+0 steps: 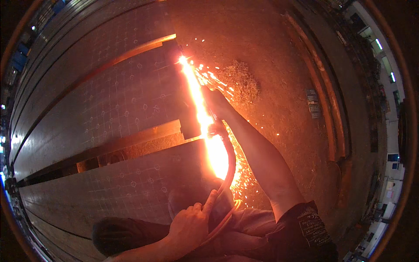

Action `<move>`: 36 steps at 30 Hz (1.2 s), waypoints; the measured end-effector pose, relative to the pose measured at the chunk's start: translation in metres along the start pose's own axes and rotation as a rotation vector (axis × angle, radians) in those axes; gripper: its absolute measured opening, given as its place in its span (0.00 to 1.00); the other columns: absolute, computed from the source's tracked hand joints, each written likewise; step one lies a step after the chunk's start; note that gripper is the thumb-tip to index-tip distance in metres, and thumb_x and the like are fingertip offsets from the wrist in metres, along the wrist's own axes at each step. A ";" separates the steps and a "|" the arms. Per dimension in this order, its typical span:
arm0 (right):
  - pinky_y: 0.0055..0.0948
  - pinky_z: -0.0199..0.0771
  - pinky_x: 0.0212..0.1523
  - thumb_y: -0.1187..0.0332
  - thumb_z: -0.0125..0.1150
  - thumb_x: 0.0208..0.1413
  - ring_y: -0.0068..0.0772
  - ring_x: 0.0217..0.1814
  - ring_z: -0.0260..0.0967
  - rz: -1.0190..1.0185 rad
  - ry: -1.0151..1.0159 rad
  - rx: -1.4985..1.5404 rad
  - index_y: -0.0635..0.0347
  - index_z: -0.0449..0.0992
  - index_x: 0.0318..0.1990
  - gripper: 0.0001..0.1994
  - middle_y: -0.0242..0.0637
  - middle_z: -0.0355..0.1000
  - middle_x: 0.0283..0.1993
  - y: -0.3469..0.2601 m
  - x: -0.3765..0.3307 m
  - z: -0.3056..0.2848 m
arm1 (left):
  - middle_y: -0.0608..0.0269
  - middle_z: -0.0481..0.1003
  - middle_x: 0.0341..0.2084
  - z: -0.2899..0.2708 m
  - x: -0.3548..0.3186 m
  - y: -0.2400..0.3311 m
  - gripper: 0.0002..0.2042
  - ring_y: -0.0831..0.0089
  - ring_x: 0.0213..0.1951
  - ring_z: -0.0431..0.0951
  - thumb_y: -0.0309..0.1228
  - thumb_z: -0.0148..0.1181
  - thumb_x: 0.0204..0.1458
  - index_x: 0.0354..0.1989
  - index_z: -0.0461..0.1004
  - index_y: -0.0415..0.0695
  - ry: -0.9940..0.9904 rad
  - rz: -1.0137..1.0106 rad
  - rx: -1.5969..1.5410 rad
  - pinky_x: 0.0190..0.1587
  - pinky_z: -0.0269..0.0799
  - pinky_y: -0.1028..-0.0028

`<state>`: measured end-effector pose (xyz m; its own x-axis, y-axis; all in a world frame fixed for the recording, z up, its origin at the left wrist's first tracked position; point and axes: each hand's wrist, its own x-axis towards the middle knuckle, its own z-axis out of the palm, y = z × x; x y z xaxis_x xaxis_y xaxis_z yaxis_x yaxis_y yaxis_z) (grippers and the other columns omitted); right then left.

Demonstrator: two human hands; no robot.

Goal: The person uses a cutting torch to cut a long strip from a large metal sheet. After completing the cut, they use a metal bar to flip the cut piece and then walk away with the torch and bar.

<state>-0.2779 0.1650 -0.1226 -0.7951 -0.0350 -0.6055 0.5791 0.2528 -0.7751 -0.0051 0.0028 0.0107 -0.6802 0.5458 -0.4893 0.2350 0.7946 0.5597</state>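
Observation:
My right hand [214, 102] reaches forward and is closed around a cutting torch, mostly hidden by my hand and the glare. A reddish hose [230, 159] trails from the torch back toward my lap. A white-hot streak [198, 98] runs along the ends of the steel beams [122, 91], brightest at the far tip and near my knee. Orange sparks [220, 83] spray off to its right. My left hand [192, 223] lies over my leg, index finger stretched out beside the hose, the other fingers loosely bent. Chalk grid lines and small circles mark the beams' grey faces.
Deep gaps with orange-lit flange edges [170, 129] separate the beams at left. Brown ground [279, 87] stretches to the right, with a pile of debris [242, 81] and long rusty steel lengths [321, 83]. My dark-clad knee [111, 236] is close to the near beam.

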 end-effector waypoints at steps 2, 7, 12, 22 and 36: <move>0.37 0.74 0.24 0.49 0.51 0.56 0.34 0.24 0.71 -0.045 0.007 -0.019 0.65 0.73 0.38 0.23 0.42 0.71 0.29 0.004 0.002 -0.003 | 0.52 0.71 0.26 0.003 0.001 -0.002 0.38 0.61 0.27 0.76 0.20 0.51 0.46 0.70 0.50 0.42 -0.001 0.015 0.001 0.30 0.76 0.64; 0.39 0.75 0.27 0.47 0.50 0.56 0.35 0.27 0.71 -0.100 0.033 -0.026 0.64 0.73 0.37 0.24 0.41 0.72 0.30 0.007 0.002 -0.001 | 0.52 0.71 0.26 0.008 0.000 -0.005 0.38 0.62 0.27 0.76 0.20 0.51 0.45 0.70 0.50 0.42 0.042 0.035 0.025 0.30 0.76 0.64; 0.37 0.74 0.27 0.47 0.49 0.56 0.34 0.27 0.71 -0.169 0.012 -0.036 0.65 0.73 0.35 0.25 0.41 0.72 0.30 0.009 0.002 -0.002 | 0.53 0.71 0.26 0.005 0.000 -0.002 0.39 0.62 0.26 0.76 0.20 0.52 0.44 0.70 0.50 0.40 0.026 0.035 0.039 0.30 0.76 0.65; 0.35 0.69 0.19 0.46 0.45 0.61 0.29 0.17 0.66 -0.144 -0.041 0.004 0.65 0.70 0.30 0.26 0.36 0.67 0.20 0.014 0.013 -0.001 | 0.48 0.73 0.22 0.002 0.003 -0.002 0.38 0.56 0.23 0.79 0.53 0.55 0.55 0.66 0.57 0.36 0.060 0.026 -0.014 0.25 0.76 0.61; 0.30 0.66 0.22 0.49 0.45 0.61 0.25 0.18 0.64 -0.104 -0.028 0.048 0.61 0.72 0.31 0.23 0.32 0.67 0.22 0.013 0.012 0.003 | 0.50 0.74 0.24 -0.003 0.002 0.003 0.38 0.56 0.25 0.79 0.52 0.55 0.55 0.67 0.54 0.37 0.028 -0.009 0.004 0.26 0.78 0.61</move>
<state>-0.2790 0.1648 -0.1402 -0.8466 -0.0855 -0.5254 0.5020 0.2001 -0.8414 -0.0080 0.0049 0.0136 -0.7012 0.5313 -0.4754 0.2317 0.8005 0.5527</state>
